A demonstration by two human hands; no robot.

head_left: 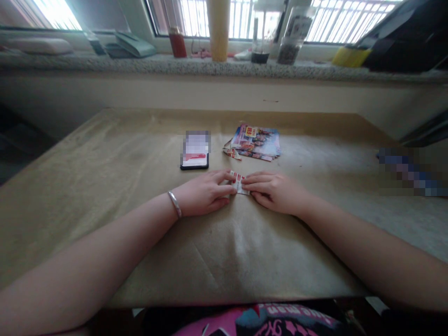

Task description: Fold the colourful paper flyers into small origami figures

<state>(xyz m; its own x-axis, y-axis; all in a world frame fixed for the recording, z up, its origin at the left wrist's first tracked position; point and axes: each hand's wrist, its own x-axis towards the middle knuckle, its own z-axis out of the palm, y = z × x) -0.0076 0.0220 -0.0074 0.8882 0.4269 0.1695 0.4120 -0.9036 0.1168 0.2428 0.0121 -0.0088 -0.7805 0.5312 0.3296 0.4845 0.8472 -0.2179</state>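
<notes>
A small folded piece of printed paper (239, 183), whitish with red marks, lies on the cloth-covered table in front of me. My left hand (210, 191), with a silver bangle at the wrist, rests its outstretched, slightly spread fingers on the paper's left edge. From the other side, the extended fingers of my right hand (273, 189) lie flat over the right part of the paper. Both thumbs sit low, near the tabletop. The fingertips hide parts of the paper's edges, so its full outline cannot be made out.
Beyond my hands lies a stack of colourful printed leaflets (259, 142), with a folded paper strip (231, 152) at its left corner. A phone (195, 154) is left of them. Bottles and jars line the stone windowsill (140, 63). A blurred bluish object (409, 172) sits far right.
</notes>
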